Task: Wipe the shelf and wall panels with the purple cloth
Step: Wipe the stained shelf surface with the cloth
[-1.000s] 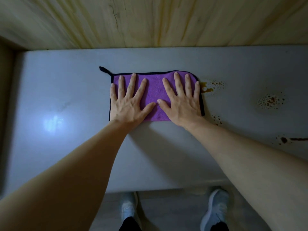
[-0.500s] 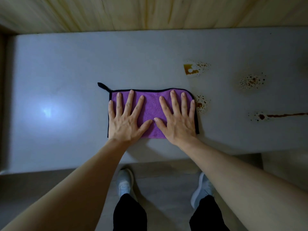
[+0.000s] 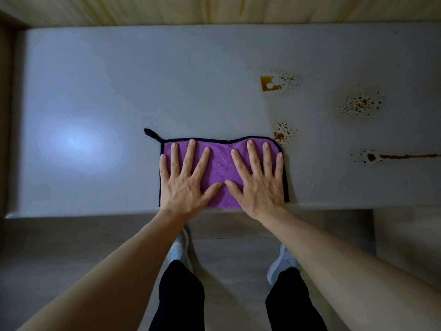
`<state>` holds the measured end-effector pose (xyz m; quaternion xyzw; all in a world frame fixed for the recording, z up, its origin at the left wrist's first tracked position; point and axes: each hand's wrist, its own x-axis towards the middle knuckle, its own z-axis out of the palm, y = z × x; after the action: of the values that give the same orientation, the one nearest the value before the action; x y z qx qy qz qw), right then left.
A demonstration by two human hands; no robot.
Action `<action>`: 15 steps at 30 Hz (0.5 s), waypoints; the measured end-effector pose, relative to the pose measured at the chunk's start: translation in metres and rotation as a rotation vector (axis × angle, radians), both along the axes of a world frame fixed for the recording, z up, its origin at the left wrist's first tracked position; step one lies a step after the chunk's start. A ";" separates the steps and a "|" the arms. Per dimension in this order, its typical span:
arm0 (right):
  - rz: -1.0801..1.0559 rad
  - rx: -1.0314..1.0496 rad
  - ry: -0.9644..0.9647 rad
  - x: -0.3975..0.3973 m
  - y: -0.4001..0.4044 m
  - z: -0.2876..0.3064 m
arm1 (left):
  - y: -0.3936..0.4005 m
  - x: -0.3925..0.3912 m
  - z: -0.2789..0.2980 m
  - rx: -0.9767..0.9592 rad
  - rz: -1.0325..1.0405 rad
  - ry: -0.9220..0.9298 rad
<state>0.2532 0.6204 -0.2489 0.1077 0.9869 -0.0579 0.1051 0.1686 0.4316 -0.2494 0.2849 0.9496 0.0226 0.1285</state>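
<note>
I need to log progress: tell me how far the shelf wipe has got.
Done: the shelf left of the purple cloth shows no stains. In hand: left hand and right hand press flat on the cloth at the front edge. Left: the brown stains on the right, one at the cloth's corner. No sign the wooden wall panel has been wiped.

Left hand (image 3: 183, 185) and right hand (image 3: 259, 185) press the purple cloth (image 3: 220, 163) flat on the stained shelf (image 3: 167, 80)
</note>
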 end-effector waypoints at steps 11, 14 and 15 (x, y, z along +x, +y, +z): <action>0.026 -0.020 0.038 0.017 0.023 -0.004 | 0.020 0.021 -0.002 0.005 0.017 0.004; 0.028 -0.019 0.040 0.022 0.034 -0.004 | 0.031 0.027 -0.003 0.004 0.018 0.006; 0.028 -0.019 0.041 0.024 0.038 -0.004 | 0.035 0.029 -0.004 0.007 0.019 0.008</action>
<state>0.2775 0.6589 -0.2528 0.0919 0.9897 -0.0679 0.0867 0.1979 0.4661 -0.2531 0.2762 0.9528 0.0259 0.1235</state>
